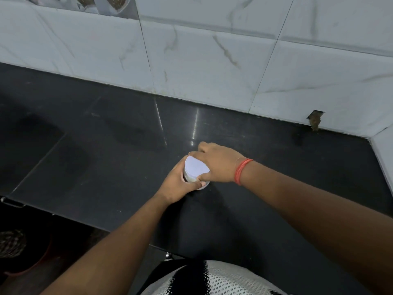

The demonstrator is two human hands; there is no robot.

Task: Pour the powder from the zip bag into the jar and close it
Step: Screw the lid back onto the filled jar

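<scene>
Jar point(192, 179) stands on countertop point(110, 158), near its middle, well forward of tiled wall point(212, 60) behind. Lid point(196, 169) sits on jar. Left hand point(180, 184) wraps jar from near-left side; right hand point(217, 163) lies over lid from the right. Wall notch point(315, 120) far right, at the wall's foot.

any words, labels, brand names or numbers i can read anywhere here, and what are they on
None can be read in this view.
White lid: plain, no print shows.
Jar: its side is mostly covered by the left hand and right hand.
Picture tile on the wall: food images only, no lettering.
</scene>
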